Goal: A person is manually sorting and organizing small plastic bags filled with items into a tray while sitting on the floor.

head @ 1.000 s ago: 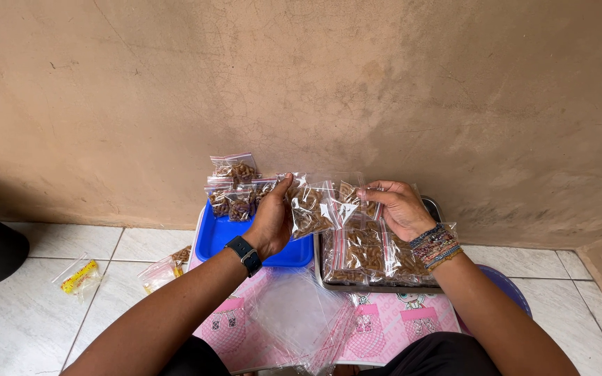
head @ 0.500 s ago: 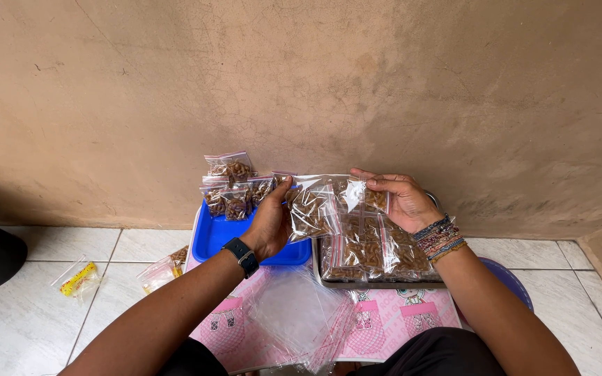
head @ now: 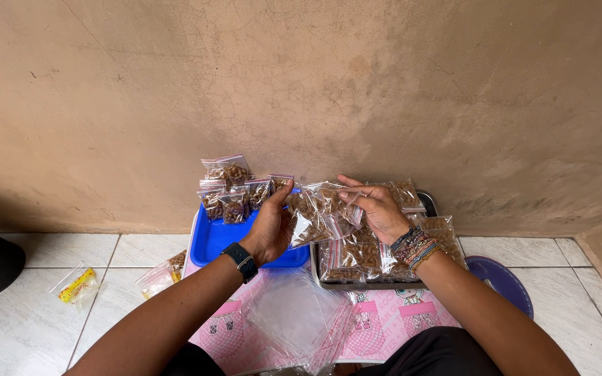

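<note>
Both my hands hold one small clear zip bag (head: pixel 320 216) filled with brown snack pieces, raised between a blue tray and a metal tray. My left hand (head: pixel 270 230), with a dark watch on the wrist, grips the bag's left edge. My right hand (head: pixel 374 209), with beaded bracelets on the wrist, pinches its top right edge. Several filled bags (head: pixel 231 189) stand in the blue tray (head: pixel 212 244) against the wall. More filled bags (head: pixel 357 257) lie in the metal tray (head: pixel 374 284) under my right hand.
A stack of empty clear bags (head: pixel 294 313) lies on a pink patterned sheet (head: pixel 384 324) near my lap. A yellow-filled bag (head: pixel 76 285) and another small bag (head: pixel 161 275) lie on the white tiles at left. A purple lid (head: pixel 503 280) sits at right. A tan wall stands close behind.
The bag has tilted and moved slightly between my hands; my right hand has shifted along its top edge. The view has tipped down a little.
</note>
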